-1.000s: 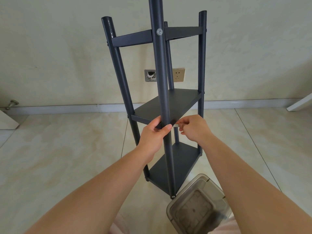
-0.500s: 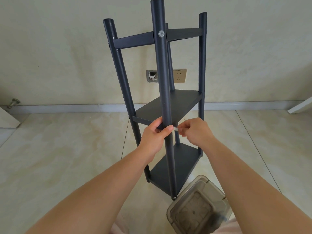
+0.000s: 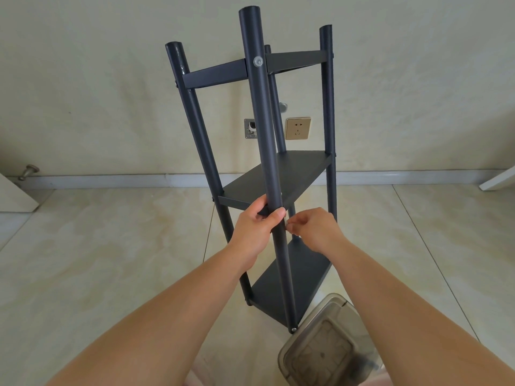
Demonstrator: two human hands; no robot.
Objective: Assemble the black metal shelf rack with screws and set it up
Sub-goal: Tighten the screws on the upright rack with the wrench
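Pale floor tiles run to a cream wall with a socket. The rack stands upright on the floor, 3 shelves on 4 posts, a clear box just beside its base. The left hand wraps the front post at the middle shelf, likely to steady it. The right hand pinches something small and pale, probably a screw, against that post, seemingly to fasten the shelf.
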